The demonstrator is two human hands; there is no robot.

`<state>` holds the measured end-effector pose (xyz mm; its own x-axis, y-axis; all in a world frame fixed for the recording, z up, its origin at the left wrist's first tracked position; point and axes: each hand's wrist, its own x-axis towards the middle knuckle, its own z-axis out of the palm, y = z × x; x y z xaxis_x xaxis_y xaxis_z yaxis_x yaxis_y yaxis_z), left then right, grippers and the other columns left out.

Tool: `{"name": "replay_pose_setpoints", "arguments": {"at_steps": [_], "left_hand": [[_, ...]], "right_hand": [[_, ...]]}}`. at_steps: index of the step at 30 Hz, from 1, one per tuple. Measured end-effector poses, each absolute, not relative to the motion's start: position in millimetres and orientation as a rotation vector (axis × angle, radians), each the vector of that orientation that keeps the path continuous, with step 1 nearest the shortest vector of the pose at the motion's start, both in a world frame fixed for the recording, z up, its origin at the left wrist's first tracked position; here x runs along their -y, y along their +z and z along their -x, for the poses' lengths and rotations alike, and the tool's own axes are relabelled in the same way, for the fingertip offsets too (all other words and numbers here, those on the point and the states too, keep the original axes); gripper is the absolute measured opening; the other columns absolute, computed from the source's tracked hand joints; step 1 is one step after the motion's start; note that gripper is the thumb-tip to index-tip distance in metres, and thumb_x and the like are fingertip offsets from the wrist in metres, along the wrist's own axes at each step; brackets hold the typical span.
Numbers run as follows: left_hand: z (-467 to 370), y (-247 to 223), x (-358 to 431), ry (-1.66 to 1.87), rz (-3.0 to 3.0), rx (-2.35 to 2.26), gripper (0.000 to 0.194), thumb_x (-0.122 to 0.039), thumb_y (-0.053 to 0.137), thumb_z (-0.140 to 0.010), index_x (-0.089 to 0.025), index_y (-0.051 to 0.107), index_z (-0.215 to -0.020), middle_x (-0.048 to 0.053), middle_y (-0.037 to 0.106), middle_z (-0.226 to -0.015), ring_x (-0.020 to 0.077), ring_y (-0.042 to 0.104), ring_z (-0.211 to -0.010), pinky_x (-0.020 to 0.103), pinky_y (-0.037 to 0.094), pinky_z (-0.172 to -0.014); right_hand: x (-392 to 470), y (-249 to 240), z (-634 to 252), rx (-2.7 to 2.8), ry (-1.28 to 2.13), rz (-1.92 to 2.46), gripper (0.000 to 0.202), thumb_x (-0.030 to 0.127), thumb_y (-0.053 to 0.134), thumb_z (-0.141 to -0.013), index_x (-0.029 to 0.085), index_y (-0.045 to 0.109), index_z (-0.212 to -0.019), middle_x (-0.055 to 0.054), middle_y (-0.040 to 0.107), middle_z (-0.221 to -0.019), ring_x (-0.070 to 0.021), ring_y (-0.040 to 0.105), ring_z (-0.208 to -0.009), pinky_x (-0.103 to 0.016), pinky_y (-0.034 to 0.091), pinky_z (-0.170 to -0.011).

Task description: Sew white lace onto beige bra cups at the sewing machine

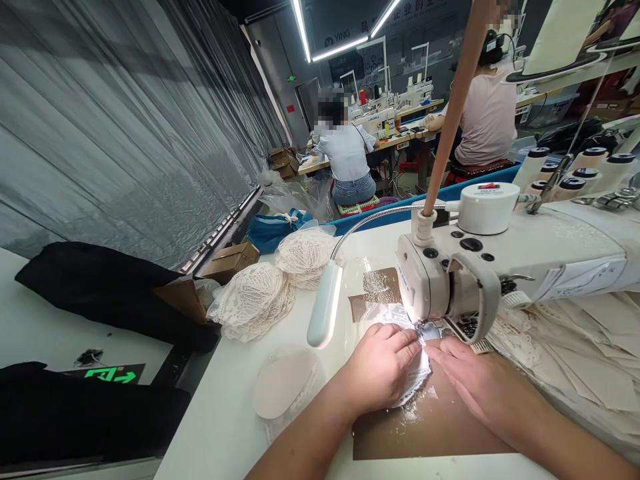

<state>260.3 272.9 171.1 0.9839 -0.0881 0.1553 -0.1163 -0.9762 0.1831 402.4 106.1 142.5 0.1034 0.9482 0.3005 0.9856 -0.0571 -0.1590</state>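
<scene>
A white lace piece (417, 383), rounded with a scalloped edge, lies under the head of a white sewing machine (420, 280). My left hand (385, 363) rests over it, fingers bent and together, gripping the lace close to the needle area. From the other side my right hand (467, 373) reaches in, its fingers stretched out and low, the fingertips at the lace's right edge. The needle and presser foot are mostly hidden by fingers and glare. A brown sheet (435, 433) covers the machine bed below both hands.
Stacked cream lace pieces (255, 297) sit at the back left. A beige oval pad (285, 383) lies left of my forearm. A lamp (325, 307) hangs beside the work. Cream fabric pieces (575, 353) are piled right. Two people (350, 157) sit ahead at other machines.
</scene>
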Motion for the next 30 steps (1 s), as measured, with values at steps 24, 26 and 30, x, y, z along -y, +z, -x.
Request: {"name": "replay_pose_setpoints", "arguments": {"at_steps": [24,26,30], "left_hand": [[-256.0,178.1,-275.6,0.251,-2.932,0.097,0.036,-0.040,0.046,-0.094,-0.020,0.059,-0.122,0.012,0.056,-0.128,0.0264,0.053,-0.102,0.042,0.043,-0.088],[-254.3,178.5,-275.8,0.242,-2.914,0.148,0.036,-0.041,0.045,-0.095,-0.021,0.061,-0.120,0.011,0.056,-0.129,0.0258,0.052,-0.103,0.042,0.041,-0.090],[-252.6,180.0,-276.2,0.227,-2.897,0.220,0.035,-0.039,0.043,-0.096,-0.020,0.062,-0.118,0.010,0.059,-0.126,0.0243,0.052,-0.105,0.040,0.040,-0.091]], "right_hand": [[-104.5,125.2,-406.6,1.746,-0.195,2.194,0.046,0.014,0.034,-0.088,0.025,0.064,-0.122,-0.010,0.071,-0.091,-0.0213,0.067,-0.069,-0.028,0.051,-0.051],[-103.9,126.6,-407.0,1.712,-0.207,2.172,0.043,0.016,0.036,-0.088,0.027,0.065,-0.118,-0.008,0.071,-0.087,-0.0213,0.067,-0.068,-0.029,0.050,-0.053],[-103.6,132.7,-406.7,1.709,-0.157,2.131,0.040,0.017,0.037,-0.089,0.028,0.066,-0.114,-0.007,0.070,-0.088,-0.0195,0.065,-0.066,-0.028,0.049,-0.055]]}}
